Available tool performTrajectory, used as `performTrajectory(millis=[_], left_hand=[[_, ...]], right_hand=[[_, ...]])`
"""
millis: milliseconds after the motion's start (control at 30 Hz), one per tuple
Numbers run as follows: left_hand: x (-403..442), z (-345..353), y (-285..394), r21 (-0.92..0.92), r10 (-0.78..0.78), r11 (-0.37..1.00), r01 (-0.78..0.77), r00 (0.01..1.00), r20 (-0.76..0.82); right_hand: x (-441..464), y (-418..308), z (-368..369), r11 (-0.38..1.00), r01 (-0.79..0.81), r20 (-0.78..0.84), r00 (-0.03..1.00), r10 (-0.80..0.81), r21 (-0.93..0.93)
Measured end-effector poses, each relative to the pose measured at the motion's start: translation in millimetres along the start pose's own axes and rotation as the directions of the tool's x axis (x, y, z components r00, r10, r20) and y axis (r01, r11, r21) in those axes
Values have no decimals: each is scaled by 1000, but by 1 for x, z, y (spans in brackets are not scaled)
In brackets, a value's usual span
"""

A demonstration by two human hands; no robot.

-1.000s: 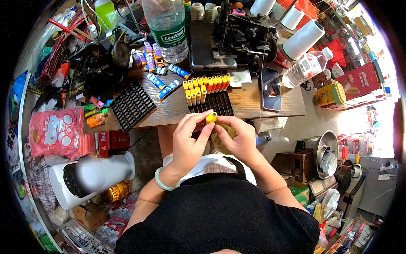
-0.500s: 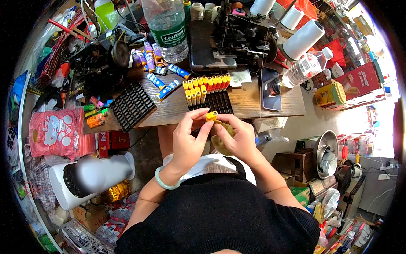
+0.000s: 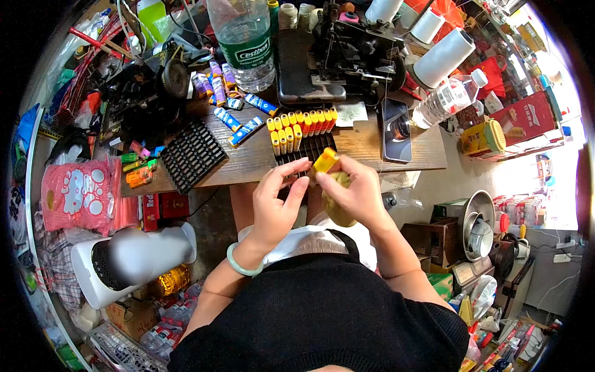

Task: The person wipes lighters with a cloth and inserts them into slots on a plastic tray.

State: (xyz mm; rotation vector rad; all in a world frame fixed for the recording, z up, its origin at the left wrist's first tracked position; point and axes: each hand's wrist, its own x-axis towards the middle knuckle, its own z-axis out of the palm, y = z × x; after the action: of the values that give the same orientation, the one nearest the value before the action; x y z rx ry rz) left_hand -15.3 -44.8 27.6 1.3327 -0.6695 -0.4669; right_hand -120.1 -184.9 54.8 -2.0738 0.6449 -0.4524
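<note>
Between thumb and fingers, my right hand (image 3: 356, 189) pinches a yellow lighter-like piece (image 3: 326, 160), and an olive-green cloth (image 3: 338, 199) hangs beneath that palm. My left hand (image 3: 277, 201) is just to the left, its thumb and fingers apart with nothing visible between them. Beyond both hands, a black gridded tray (image 3: 319, 146) lies at the table edge, partly hidden by them. Upright yellow and red pieces (image 3: 302, 120) stand in rows in its back and left slots. A second black tray (image 3: 193, 156) sits to the left with no pieces visible in it.
Blue tubes (image 3: 248, 131) lie behind the trays near a large water bottle (image 3: 245, 46). A black sewing machine (image 3: 356, 53) stands at the back. To the right are a phone (image 3: 396, 130) and a clear bottle (image 3: 449, 99). Small coloured pieces (image 3: 139, 177) lie at the left.
The yellow piece has left my left fingers and moved slightly right and up in my right hand. My right hand has shifted right with the cloth; my left hand has barely moved.
</note>
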Motion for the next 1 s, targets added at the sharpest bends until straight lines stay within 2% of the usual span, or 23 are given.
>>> performTrajectory(millis=[67,100,133,200,233,267,300,333,400,567,633,867,933,1000], left_hand=[[-1,-6,-1,243,209,951,-189,976,-59],[-1,-7,-5,311,273,922,-232,957,-94],[2,-11,-11,405,380,858,-315,921,-88],[5,-17,-20,619,510,696,-365,857,-69],[5,-19,-26,661,462,685,-305,884,-70],[4,-21,-30,662,462,685,-306,884,-70],[5,-21,-30,757,422,606,-244,905,-46],[6,-21,-31,839,378,513,-182,925,-30],[5,-25,-38,855,328,490,-170,945,0],[5,-27,-39,846,317,498,-191,948,27],[5,-27,-38,845,314,498,-195,949,34],[6,-27,-35,844,312,491,-215,948,60],[6,-26,-36,841,302,497,-212,951,61],[6,-28,-41,850,312,484,-206,949,52]], right_hand=[[10,2,7,990,48,-167,986,-26,130],[15,6,9,998,20,-203,979,-7,59],[21,7,14,995,75,-265,963,-55,66],[30,8,22,978,202,-371,905,-207,-55],[34,9,27,978,202,-372,905,-207,-54],[37,10,31,964,215,-395,881,-261,-158],[39,10,34,940,222,-411,855,-316,-261],[39,9,36,940,222,-410,855,-316,-260],[39,7,39,901,191,-364,867,-341,-389],[42,10,46,865,205,-367,842,-394,-458],[42,12,48,833,195,-309,865,-395,-518],[44,4,44,762,198,-224,884,-411,-616],[44,2,42,734,259,-132,894,-428,-628],[41,2,42,727,285,-110,890,-443,-625]])
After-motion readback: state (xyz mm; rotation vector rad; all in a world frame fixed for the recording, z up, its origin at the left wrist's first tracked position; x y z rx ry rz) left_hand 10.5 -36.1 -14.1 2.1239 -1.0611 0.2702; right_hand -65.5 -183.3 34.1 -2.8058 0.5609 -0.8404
